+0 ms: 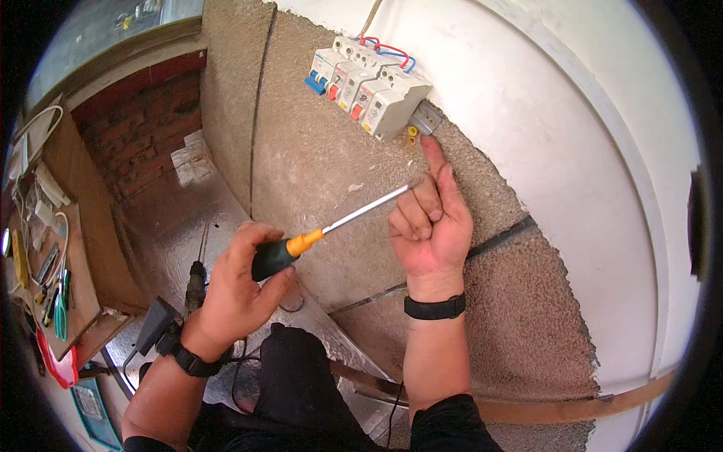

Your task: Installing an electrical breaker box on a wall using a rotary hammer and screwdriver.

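The screwdriver (331, 224) lies across the space between your two hands, its black and orange handle in your left hand (239, 282) and its bare metal shaft running up and to the right until the tip meets the curled fingers of your right hand (431, 226).

Behind both hands stands the rough pebbled wall (316, 158), with a smooth white wall panel (572, 128) to the right of your right hand. Below your hands the floor (169, 218) shows grey and shiny. To the left of your left hand a wooden workbench (75, 248) carries pliers, cables and other small tools.

Above your right hand a row of white circuit breakers (367, 87) is fixed to the wall, with red and blue wires looping at its top. At the end of the row, just above your fingertip, sits a small grey terminal piece (423, 120) with yellow parts.

Your left hand is closed tight around the screwdriver handle. Your right hand is mostly curled shut, with the index finger stretched up toward the terminal piece; whether it touches is not clear.

A power drill (194, 290) lies on the floor just below and behind your left hand. Each wrist wears a black band.
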`<act>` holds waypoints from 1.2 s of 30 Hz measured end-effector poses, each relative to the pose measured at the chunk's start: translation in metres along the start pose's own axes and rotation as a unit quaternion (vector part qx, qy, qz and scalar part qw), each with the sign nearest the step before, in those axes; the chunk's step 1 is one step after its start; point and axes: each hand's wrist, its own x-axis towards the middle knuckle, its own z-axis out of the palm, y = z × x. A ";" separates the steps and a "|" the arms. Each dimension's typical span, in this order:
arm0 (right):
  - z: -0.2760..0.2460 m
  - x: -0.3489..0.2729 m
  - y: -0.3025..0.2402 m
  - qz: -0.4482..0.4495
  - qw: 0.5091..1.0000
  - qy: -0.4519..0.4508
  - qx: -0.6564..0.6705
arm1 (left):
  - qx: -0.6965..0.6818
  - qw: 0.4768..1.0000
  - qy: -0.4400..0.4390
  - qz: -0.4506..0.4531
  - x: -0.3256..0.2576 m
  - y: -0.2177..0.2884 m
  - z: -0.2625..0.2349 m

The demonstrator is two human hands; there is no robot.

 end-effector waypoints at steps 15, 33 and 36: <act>0.004 -0.003 -0.009 0.021 0.999 0.027 -0.023 | -0.319 0.946 -0.052 0.020 0.083 0.020 0.096; 0.008 -0.005 -0.017 0.051 0.998 0.020 0.036 | -0.361 0.926 -0.107 -0.029 0.098 0.014 0.101; 0.005 -0.005 -0.019 0.057 0.998 0.012 0.026 | -0.333 0.935 -0.118 -0.037 0.099 0.014 0.100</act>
